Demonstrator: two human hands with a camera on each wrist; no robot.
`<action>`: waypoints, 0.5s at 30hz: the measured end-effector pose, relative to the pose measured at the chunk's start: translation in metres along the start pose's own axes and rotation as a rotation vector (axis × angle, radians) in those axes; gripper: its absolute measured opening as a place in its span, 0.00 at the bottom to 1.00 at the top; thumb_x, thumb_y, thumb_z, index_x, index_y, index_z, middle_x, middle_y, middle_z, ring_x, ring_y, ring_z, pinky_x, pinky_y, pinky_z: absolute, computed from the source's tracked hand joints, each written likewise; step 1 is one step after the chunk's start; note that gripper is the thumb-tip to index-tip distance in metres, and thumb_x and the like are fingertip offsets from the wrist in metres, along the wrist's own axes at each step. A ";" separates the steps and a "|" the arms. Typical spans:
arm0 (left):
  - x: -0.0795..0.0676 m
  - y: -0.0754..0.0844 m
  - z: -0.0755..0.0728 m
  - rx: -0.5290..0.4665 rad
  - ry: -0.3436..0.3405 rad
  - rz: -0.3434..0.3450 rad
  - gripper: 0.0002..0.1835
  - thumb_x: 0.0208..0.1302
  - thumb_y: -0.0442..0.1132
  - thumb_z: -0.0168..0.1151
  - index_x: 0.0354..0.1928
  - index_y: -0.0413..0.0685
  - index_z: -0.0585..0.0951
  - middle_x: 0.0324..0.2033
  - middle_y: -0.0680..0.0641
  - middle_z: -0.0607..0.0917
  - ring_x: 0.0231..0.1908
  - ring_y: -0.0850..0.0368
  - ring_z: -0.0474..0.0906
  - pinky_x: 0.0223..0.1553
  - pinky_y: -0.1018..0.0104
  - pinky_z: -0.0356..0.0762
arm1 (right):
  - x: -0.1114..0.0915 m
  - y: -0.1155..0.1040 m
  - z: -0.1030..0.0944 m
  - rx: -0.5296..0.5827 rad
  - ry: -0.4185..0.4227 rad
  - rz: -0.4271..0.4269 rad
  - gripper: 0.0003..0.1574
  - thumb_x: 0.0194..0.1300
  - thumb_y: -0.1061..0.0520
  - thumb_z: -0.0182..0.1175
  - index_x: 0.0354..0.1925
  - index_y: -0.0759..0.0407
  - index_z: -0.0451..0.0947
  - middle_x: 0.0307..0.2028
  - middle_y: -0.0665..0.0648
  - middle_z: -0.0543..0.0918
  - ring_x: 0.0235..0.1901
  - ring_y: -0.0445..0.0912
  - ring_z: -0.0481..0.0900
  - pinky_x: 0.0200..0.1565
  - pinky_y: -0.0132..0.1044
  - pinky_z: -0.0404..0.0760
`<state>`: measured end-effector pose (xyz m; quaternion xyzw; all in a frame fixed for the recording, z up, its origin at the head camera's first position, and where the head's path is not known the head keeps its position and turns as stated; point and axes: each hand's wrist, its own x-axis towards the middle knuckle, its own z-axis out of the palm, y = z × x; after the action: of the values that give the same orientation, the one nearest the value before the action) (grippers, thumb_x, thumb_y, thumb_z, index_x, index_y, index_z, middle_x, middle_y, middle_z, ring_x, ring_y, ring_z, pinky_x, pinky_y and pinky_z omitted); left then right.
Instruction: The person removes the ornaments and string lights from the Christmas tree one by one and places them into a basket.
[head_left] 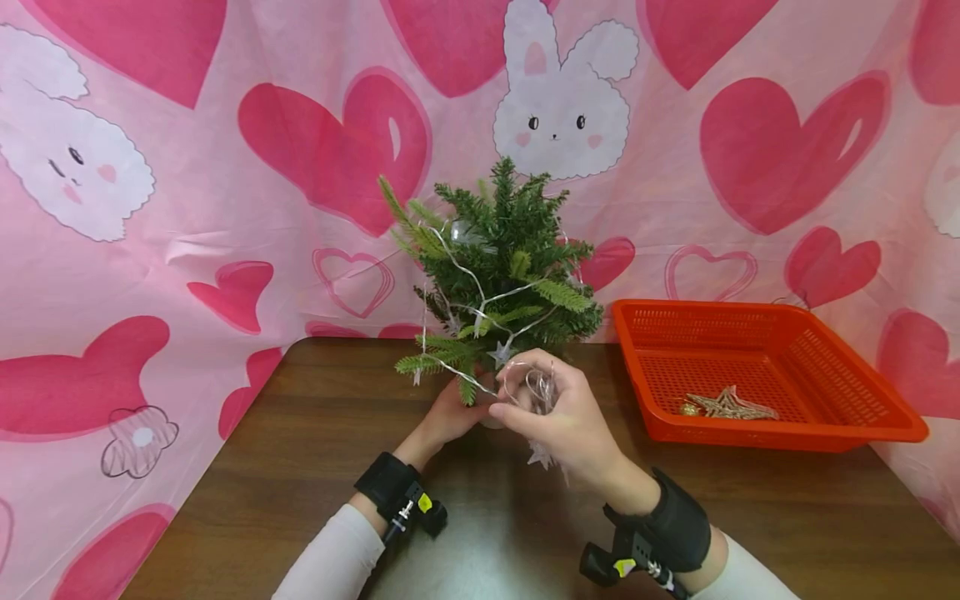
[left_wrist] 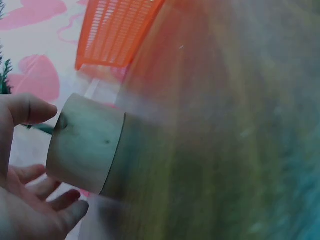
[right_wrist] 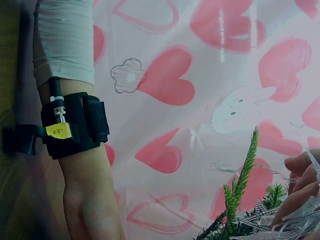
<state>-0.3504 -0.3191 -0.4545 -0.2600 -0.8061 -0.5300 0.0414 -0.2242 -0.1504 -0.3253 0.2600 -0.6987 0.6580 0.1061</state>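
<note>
A small artificial Christmas tree (head_left: 510,242) stands on the table in the head view, a clear string of star lights (head_left: 465,271) draped over its front branches. My left hand (head_left: 448,412) is low at its foot, partly behind the right hand. In the left wrist view, thumb and curled fingers hold the sides of the tree's pale round base (left_wrist: 90,145). With my right hand (head_left: 573,421) I grip the bunched rest of the light string (head_left: 542,390) in front of the lower branches. One star (head_left: 538,455) dangles below that hand.
An orange plastic basket (head_left: 757,437) stands to the right of the tree. Inside it lie a gold glitter star (head_left: 731,405) and a small gold ball (head_left: 688,409). Behind the brown table (head_left: 300,492) hangs a pink cloth (head_left: 465,50) printed with hearts and rabbits.
</note>
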 end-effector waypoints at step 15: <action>0.000 0.002 -0.005 -0.011 -0.058 -0.076 0.24 0.54 0.36 0.68 0.54 0.48 0.73 0.50 0.48 0.79 0.51 0.55 0.73 0.51 0.58 0.71 | -0.008 -0.007 -0.008 -0.421 0.010 0.071 0.15 0.53 0.55 0.70 0.41 0.43 0.81 0.33 0.44 0.85 0.26 0.38 0.79 0.29 0.32 0.78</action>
<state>-0.3503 -0.3228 -0.4513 -0.2448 -0.8132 -0.5280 -0.0037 -0.2159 -0.1410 -0.3221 0.2041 -0.8290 0.5020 0.1382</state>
